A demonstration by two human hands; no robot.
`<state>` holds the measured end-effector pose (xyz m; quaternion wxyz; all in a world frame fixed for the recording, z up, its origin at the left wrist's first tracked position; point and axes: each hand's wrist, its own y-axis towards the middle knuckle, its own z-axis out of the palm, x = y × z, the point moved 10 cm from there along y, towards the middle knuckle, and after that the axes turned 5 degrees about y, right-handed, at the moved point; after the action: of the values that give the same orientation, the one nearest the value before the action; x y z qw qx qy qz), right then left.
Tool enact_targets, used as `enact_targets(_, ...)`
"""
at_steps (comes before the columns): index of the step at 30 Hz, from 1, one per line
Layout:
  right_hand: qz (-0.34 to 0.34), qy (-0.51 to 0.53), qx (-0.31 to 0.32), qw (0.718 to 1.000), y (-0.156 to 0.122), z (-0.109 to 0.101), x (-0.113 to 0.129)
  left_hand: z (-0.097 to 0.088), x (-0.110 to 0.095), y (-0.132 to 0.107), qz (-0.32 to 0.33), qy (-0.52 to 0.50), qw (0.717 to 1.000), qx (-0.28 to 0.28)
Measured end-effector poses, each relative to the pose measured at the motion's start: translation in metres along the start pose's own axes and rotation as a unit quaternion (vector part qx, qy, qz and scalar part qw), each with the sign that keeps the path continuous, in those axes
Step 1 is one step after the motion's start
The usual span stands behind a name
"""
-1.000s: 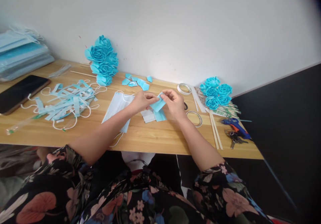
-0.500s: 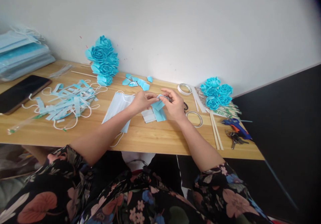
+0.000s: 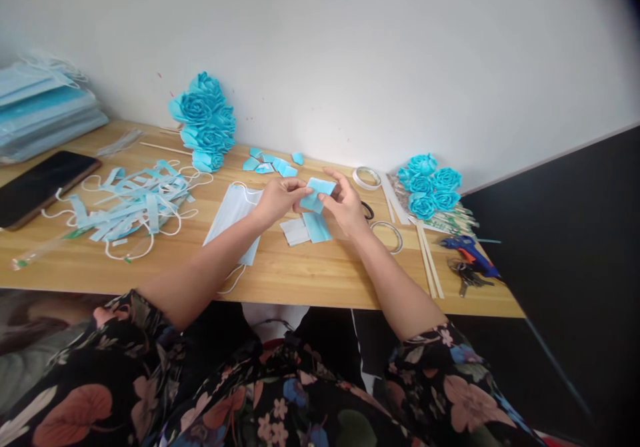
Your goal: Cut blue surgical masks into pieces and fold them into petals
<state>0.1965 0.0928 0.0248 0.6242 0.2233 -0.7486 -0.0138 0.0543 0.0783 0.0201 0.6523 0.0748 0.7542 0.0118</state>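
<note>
Between my two hands, a small blue square of mask fabric [image 3: 319,193] is held up above the table. My left hand [image 3: 281,200] pinches its left edge with thumb and fingers. On the right side, my right hand [image 3: 346,205] grips it between thumb and fingers, with the index finger raised. Right below lie a blue fabric piece [image 3: 318,228] and a whitish pleated piece [image 3: 296,231]. A whole face mask [image 3: 230,220] rests flat, partly under my left forearm. Black scissor handles [image 3: 369,211] show partly behind my right hand.
Cut strips and ear loops [image 3: 143,203] heap at left beside a phone [image 3: 45,187] and stacked masks [image 3: 45,110]. Blue fabric roses [image 3: 207,123] stand at back; more roses [image 3: 430,183] lie right. Tape rolls [image 3: 387,238], sticks [image 3: 430,263], a glue gun [image 3: 473,257] and keys [image 3: 470,277] sit right.
The small blue square, earlier mostly hidden and bunched between my fingertips, is now spread flat and facing up. My hands have stayed in nearly the same place.
</note>
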Motion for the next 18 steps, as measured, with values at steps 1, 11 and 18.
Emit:
enact_targets(1,-0.008,-0.006,-0.001,1.0,0.0,0.0,0.002,0.0,0.002,0.001,-0.008,-0.008,1.0,-0.001)
enact_targets(11,-0.072,-0.089,-0.028,0.993,-0.007,0.0,0.021,0.016,0.009,-0.002,-0.055,-0.11,0.99,0.075)
enact_targets(18,-0.095,-0.102,-0.044,0.989,-0.004,-0.006,0.03,0.005,0.009,0.002,-0.053,-0.109,0.992,0.024)
